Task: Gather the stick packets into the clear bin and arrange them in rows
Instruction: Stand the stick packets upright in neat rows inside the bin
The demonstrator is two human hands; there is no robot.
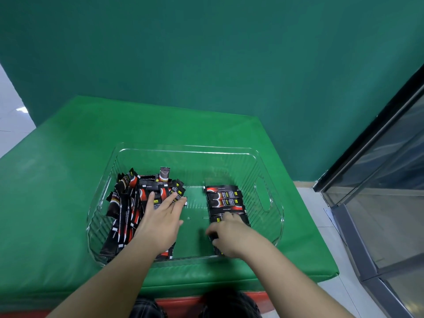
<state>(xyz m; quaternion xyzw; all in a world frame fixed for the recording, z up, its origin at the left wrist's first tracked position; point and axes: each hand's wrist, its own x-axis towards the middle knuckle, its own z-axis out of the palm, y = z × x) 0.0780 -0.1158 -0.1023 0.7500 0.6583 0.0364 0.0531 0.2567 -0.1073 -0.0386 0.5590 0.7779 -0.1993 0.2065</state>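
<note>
Inside the clear bin (263, 180) on the green tabletop (68, 145), the left hand (160, 223) rests flat-fingered on the loose packet heap (128, 203), seemingly steadying it, while the right hand (226, 237) pinches a packet onto the neat row (223, 198).

I saw a clear plastic bin (263, 171) with glossy, ribbed walls. The stick packets (223, 198) inside it looked like shiny foil-film. Under the bin, the green pad (68, 180) looked like smooth, faintly sheened vinyl.
</note>
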